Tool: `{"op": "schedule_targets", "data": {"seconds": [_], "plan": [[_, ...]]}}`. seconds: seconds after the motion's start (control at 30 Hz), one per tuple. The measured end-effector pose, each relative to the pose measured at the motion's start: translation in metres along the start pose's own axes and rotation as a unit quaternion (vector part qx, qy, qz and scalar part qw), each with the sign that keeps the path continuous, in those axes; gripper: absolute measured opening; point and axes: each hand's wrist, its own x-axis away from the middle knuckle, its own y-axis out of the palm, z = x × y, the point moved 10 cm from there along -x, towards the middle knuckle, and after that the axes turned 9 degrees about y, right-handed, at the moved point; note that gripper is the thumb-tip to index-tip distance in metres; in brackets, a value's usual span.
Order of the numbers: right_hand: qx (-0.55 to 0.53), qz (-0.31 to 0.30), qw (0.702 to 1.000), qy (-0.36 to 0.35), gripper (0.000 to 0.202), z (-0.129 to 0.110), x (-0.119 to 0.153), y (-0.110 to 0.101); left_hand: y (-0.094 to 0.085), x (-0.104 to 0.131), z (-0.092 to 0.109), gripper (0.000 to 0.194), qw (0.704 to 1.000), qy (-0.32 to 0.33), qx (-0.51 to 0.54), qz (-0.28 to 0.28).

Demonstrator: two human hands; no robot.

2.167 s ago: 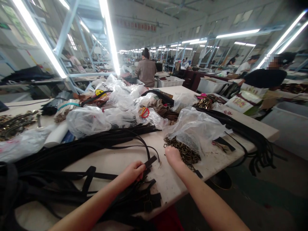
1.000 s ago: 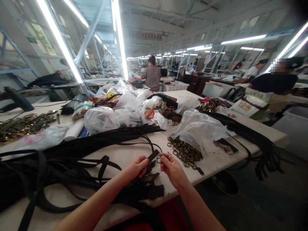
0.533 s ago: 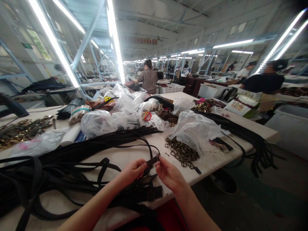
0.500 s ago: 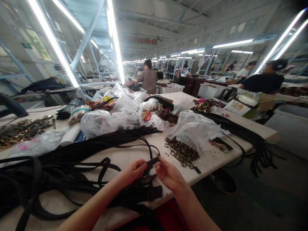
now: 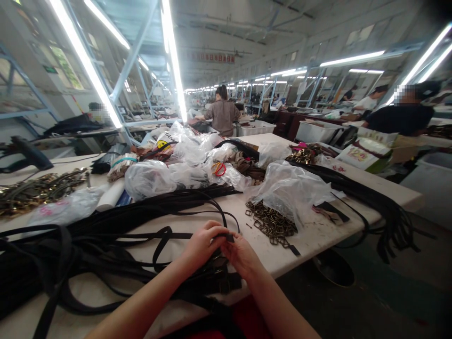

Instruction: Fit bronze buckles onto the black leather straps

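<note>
Close together over the table's near edge, both my hands are closed on a black strap. My left hand bends its fingers over the strap's end from the left. From the right, my right hand pinches the same end, and the fingers hide much of it. A thin loop of the strap rises behind the hands. Below them lie more black straps with metal buckles, partly in shadow. To the right is a heap of bronze-coloured rectangular rings, spilling from a clear plastic bag.
A large tangle of black straps covers the table's left side. Plastic bags and gold hardware lie farther back. More straps hang over the right edge. Co-workers are at other tables.
My left hand has moved right and up, its fingers now over the strap end beside my right hand. The short length of strap between the hands is now mostly covered. The view has shifted slightly.
</note>
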Motion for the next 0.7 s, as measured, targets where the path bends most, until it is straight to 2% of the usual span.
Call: {"op": "schedule_targets", "data": {"seconds": [0.1, 0.23, 0.3, 0.43, 0.57, 0.7], "plan": [[0.007, 0.011, 1.0, -0.012, 0.023, -0.002, -0.009, -0.003, -0.004, -0.003, -0.004, 0.011, 0.999, 0.003, 0.022, 0.027], [0.021, 0.034, 0.999, -0.013, 0.023, -0.002, -0.018, -0.005, -0.006, 0.002, -0.026, 0.018, 0.995, -0.08, 0.056, 0.036], [0.036, 0.04, 0.998, -0.012, 0.024, 0.001, -0.023, -0.004, -0.008, 0.005, -0.035, 0.022, 0.992, -0.115, 0.034, 0.045], [0.071, 0.053, 0.995, -0.045, 0.022, 0.004, -0.028, -0.003, -0.011, 0.008, -0.047, 0.012, 0.986, -0.15, -0.043, 0.051], [0.138, 0.073, 0.983, -0.093, 0.018, 0.002, -0.028, -0.006, -0.005, 0.008, -0.05, 0.005, 0.983, -0.148, -0.109, 0.019], [0.262, 0.09, 0.947, -0.161, 0.018, -0.01, -0.019, -0.006, -0.001, 0.004, -0.047, 0.008, 0.988, -0.11, -0.106, -0.004]]}}
